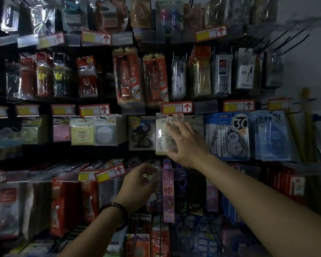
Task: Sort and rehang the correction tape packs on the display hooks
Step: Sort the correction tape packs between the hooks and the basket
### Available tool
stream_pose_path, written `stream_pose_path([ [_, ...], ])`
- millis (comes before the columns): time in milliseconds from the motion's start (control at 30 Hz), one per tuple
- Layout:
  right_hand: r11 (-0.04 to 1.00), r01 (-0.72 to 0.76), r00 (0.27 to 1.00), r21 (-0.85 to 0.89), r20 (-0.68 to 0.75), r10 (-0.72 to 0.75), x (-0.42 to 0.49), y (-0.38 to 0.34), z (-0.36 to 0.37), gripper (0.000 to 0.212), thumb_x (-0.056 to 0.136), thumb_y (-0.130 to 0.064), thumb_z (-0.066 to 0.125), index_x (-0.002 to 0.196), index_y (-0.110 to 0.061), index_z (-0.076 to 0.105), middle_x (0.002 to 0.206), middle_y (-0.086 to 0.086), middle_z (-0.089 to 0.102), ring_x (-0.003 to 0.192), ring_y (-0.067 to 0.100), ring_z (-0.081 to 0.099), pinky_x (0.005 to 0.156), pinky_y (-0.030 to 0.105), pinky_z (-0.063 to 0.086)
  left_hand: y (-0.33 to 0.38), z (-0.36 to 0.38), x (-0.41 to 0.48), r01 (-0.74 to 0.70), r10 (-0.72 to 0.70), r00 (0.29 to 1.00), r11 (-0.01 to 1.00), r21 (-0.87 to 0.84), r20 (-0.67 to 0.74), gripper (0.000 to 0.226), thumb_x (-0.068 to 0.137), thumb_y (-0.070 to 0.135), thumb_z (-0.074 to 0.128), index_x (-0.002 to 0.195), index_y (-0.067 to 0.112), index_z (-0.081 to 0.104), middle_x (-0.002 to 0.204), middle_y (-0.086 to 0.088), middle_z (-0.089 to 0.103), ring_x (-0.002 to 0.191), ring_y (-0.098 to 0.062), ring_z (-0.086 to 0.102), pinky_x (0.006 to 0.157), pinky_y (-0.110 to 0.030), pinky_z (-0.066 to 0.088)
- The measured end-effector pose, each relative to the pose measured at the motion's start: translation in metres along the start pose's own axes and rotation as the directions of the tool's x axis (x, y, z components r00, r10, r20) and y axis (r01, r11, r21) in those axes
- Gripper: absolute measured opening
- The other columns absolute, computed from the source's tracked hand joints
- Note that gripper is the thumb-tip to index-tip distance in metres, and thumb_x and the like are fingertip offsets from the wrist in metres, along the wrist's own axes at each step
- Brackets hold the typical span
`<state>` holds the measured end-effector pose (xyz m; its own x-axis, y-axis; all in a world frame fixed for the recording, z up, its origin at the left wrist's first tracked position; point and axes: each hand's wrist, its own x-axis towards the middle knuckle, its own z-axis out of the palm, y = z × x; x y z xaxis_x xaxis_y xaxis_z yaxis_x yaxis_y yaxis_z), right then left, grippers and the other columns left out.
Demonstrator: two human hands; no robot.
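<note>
light: dim, and the head view is soft. I can read only the big print.
right hand [187,143]: reached up to the middle row. Fingers are spread and nearly straight, laid on the front of the clear pack, with the thumb at its lower edge. I see no finger curled round it.
clear pack [161,135]: correction tape pack, pale card with a clear blister, upright in the middle row. Its upper right part is covered by the fingers. I cannot tell whether it sits on a hook.
black-roller pack [141,133]: just left of the clear pack, edges touching or nearly so. Dark rollers show through the front.
blue "30" packs [228,136]: a stack just right of the right hand, same row, with "CORRECTION TAPE" printed down the front.
blue "12" packs [272,136]: next stack to the right, beside the "30" packs.
left hand [140,182]: lower, in front of the bottom row, back of the hand towards me, fingers loosely curled. There is a pale blur at the fingertips, and I cannot tell if it holds anything.
bracelet [117,208]: dark beads on the left wrist.
price tag [177,107]: yellow and white with a red arrow, directly above the clear pack.
pink pack [168,190]: bottom row, just right of the left hand's fingertips.
notepads [82,130]: middle row, well left of the tape packs.
2B pencil packs [127,76]: row above, red and white cards.
</note>
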<state>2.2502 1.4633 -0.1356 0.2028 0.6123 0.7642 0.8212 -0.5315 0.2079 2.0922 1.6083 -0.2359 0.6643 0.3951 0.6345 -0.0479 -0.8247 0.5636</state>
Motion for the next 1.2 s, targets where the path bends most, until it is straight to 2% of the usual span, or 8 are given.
stream_pose_path([
  [133,0.993,-0.001,0.999,-0.116,0.052,0.007,0.004,-0.002,0.006,0.091,0.088,-0.044,0.068,0.164,-0.021,0.023,0.158,0.006,0.029,0.141,0.030,0.030,0.107,0.054,0.042,0.004,0.000,-0.001,0.002,-0.002,1.000,1.000,-0.003,0.009,0.016,0.100,0.032,0.072,0.113,0.036,0.064,0.115,0.014,0.067,0.092,0.001,0.064,0.066,-0.003,0.048],
  [367,0.998,-0.059,0.993,-0.034,0.099,0.062,0.001,-0.010,0.012,0.083,0.086,-0.026,0.070,0.158,-0.019,0.029,0.163,0.011,0.022,0.148,0.033,0.025,0.109,0.054,0.046,0.005,0.002,-0.023,-0.009,0.007,0.997,0.999,0.033,0.071,0.016,0.102,0.031,0.068,0.114,0.038,0.061,0.120,0.014,0.064,0.100,0.002,0.063,0.071,-0.006,0.048],
  [467,0.996,-0.073,0.994,0.049,0.084,0.069,-0.024,-0.016,0.010,0.074,0.091,-0.033,0.067,0.156,-0.021,0.034,0.164,0.010,0.025,0.148,0.033,0.025,0.108,0.054,0.047,0.000,0.003,-0.046,0.026,-0.029,0.992,0.999,0.029,0.122,0.015,0.102,0.034,0.069,0.116,0.031,0.065,0.120,0.011,0.065,0.103,-0.004,0.066,0.082,-0.016,0.055],
  [533,0.992,-0.048,0.998,0.113,0.041,0.044,-0.055,-0.022,0.011,0.065,0.094,-0.036,0.066,0.153,-0.020,0.043,0.156,0.010,0.037,0.143,0.031,0.034,0.105,0.051,0.050,-0.007,0.007,-0.068,0.089,-0.086,0.980,0.996,-0.009,0.181,0.018,0.102,0.032,0.070,0.119,0.025,0.068,0.118,0.009,0.069,0.103,-0.007,0.070,0.088,-0.029,0.062],
  [667,0.966,-0.032,0.999,0.257,-0.002,0.034,-0.145,-0.042,0.029,0.045,0.093,-0.032,0.068,0.133,-0.013,0.062,0.128,0.005,0.053,0.120,0.026,0.051,0.091,0.043,0.054,-0.032,0.033,-0.134,0.133,-0.139,0.936,0.990,0.042,0.325,0.013,0.102,0.026,0.070,0.114,0.021,0.072,0.110,0.006,0.077,0.097,-0.010,0.074,0.086,-0.033,0.061],
  [833,0.867,-0.203,0.964,0.456,0.248,0.095,-0.286,-0.076,0.077,0.033,0.094,-0.039,0.061,0.123,-0.022,0.061,0.117,-0.003,0.057,0.104,0.021,0.061,0.077,0.037,0.054,-0.078,0.089,-0.250,0.136,-0.223,0.799,0.972,0.194,0.558,0.012,0.103,0.033,0.068,0.111,0.027,0.074,0.110,0.013,0.074,0.096,-0.004,0.072,0.081,-0.020,0.057],
  [1000,0.769,-0.441,0.783,0.462,0.616,0.079,-0.430,-0.106,0.139,0.021,0.090,-0.030,0.068,0.110,-0.023,0.068,0.104,-0.001,0.064,0.093,0.021,0.065,0.081,0.039,0.055,-0.125,0.135,-0.363,0.252,-0.380,0.617,0.925,0.284,0.689,0.012,0.101,0.029,0.071,0.112,0.024,0.074,0.107,0.009,0.075,0.096,-0.011,0.073,0.074,-0.013,0.049],
  [1200,0.626,-0.750,0.380,0.216,0.915,0.139,-0.584,-0.138,0.208,0.010,0.090,-0.030,0.076,0.098,-0.031,0.070,0.090,-0.015,0.068,0.089,0.008,0.069,0.083,0.035,0.060,-0.181,0.180,-0.447,0.245,-0.469,0.410,0.883,0.401,0.782,0.021,0.100,0.029,0.070,0.120,0.024,0.075,0.121,0.003,0.077,0.113,-0.016,0.071,0.099,-0.033,0.055],
])
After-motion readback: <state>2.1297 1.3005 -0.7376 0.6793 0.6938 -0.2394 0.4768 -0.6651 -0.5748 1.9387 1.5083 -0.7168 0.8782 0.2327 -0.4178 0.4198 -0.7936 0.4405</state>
